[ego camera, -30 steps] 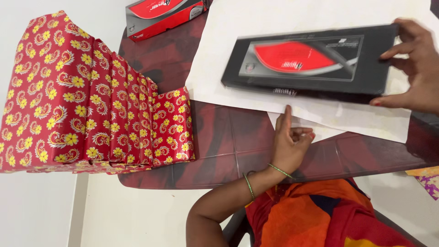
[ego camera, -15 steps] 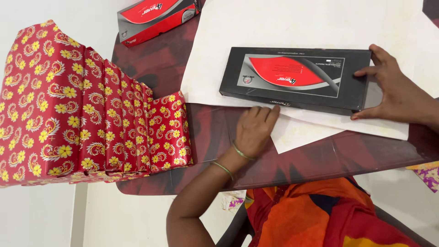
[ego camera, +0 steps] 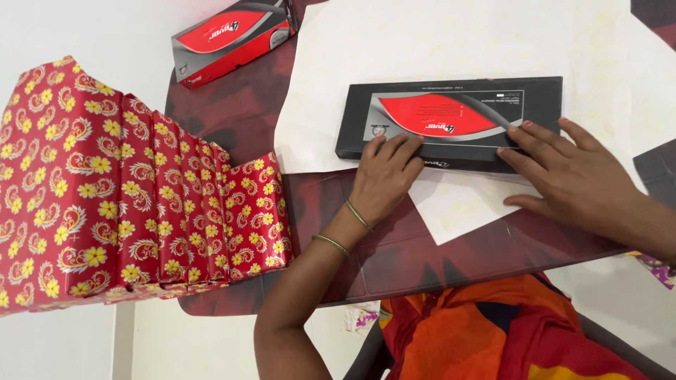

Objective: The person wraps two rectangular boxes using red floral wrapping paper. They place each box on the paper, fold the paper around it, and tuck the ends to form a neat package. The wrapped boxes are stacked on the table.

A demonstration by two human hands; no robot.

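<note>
Far left, a row of wrapped boxes (ego camera: pixel 134 190) in red paper with yellow flowers stands packed side by side, reaching from the left edge to the dark red table (ego camera: pixel 394 246). Beyond them, at the table's far left corner, lies a second box (ego camera: pixel 232 39), red and grey, unwrapped, well apart from the hands. A large white sheet of paper (ego camera: pixel 458 35) covers the far middle and right of the table, its near edge hanging ragged toward the person. On that sheet, near its near edge, lies the long flat black box (ego camera: pixel 451 119) with a red leaf shape on its lid, lengthwise left to right. The left hand (ego camera: pixel 384 179) lies flat, fingers spread and straight, tips pressing on the box's near left edge; it pinches nothing. Two thin green bangles sit on that wrist. The right hand (ego camera: pixel 570 179) is likewise flat and spread, fingertips resting on the box's near right part, palm over the paper just beside it. As I judge it, the step is seating and squaring the box on the sheet before wrapping; the next move would call for holding the box steady while one hand takes up the paper's near edge to fold it over.
</note>
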